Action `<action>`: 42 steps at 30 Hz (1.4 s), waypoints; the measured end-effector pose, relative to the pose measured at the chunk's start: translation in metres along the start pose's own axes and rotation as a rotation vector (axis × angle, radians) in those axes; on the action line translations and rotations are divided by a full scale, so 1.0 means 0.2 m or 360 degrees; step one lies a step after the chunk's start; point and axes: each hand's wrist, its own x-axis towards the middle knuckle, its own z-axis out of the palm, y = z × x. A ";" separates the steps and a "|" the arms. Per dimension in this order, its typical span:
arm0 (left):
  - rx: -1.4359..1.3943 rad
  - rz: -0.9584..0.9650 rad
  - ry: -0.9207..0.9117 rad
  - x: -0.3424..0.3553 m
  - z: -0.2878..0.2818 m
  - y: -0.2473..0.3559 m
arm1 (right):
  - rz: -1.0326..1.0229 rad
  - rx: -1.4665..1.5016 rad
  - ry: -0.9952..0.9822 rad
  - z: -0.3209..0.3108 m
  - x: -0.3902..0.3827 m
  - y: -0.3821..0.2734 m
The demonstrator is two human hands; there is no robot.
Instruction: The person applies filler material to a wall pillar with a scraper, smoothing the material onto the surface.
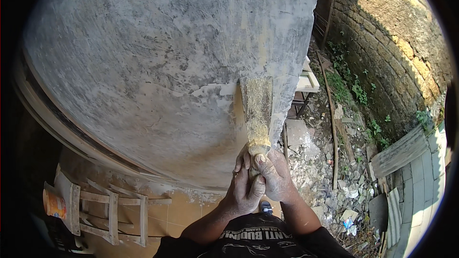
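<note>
Plaster-crusted scraper, broad flat blade, rising straight up and away from the fingertips, long axis near vertical, tipped only slightly left at the top. Top edge laid flat against grey skimmed wall, right at the border where pale wet filler meets the darker dried coat. Handle end buried in both fists, directly below the blade. Left hand wrapped round the handle, fingers pressed together and curled shut, tips reaching up toward the blade's neck. Right hand clasped beside it and partly over it, touching, knuckles dusted white, likewise closed tight on the handle. Neither hand clearly nearer the blade; both stacked at the same spot, left fingertips a touch higher. Below and left of the fists, wooden ladder leaning by an ochre floor. Off to the right, well apart, rubble-strewn ground and mossy stone wall.
</note>
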 end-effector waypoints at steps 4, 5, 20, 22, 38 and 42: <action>-0.0038 -0.0034 -0.0070 0.03 -0.02 0.04 | 0.0063 0.0139 -0.0174 -0.01 0.06 -0.12; -0.0018 0.0008 -0.0032 0.03 -0.02 0.07 | 0.0066 0.0164 -0.0151 0.00 0.04 -0.12; -0.0119 -0.0054 0.0005 0.02 -0.01 0.16 | 0.0221 -0.0028 -0.0042 0.01 0.00 -0.19; -0.0257 -0.0150 -0.0108 0.04 -0.04 0.20 | 0.0181 0.0230 -0.0135 0.02 0.03 -0.25; -0.0140 0.0001 -0.0139 0.06 -0.04 0.25 | 0.0305 0.0222 0.0010 0.04 0.00 -0.31; -0.0234 -0.0213 -0.0203 0.06 -0.07 0.31 | 0.0220 0.0245 -0.0023 0.06 0.03 -0.36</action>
